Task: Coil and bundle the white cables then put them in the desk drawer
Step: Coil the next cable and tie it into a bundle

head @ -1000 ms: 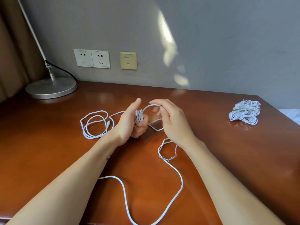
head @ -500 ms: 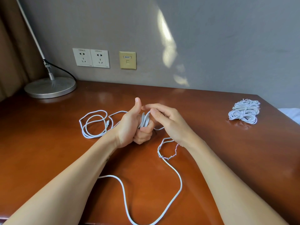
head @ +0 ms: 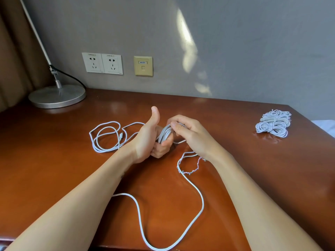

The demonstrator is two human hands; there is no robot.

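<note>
Above the glossy brown wooden bench [head: 54, 160], the left hand [head: 148, 140] holds a small coil of thin white cable [head: 165, 133] in a closed grip, thumb raised. The right hand [head: 190, 134] pinches a loop onto it. Each turn should lie flat and even, with slack drawn gently from the long tail [head: 197, 194] so nothing kinks.

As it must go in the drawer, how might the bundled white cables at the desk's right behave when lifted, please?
The bundled cables are probably light, being thin cord. Their wraps should hold them together, though loops may flop. Lying flat, they seem unlikely to roll.
</note>
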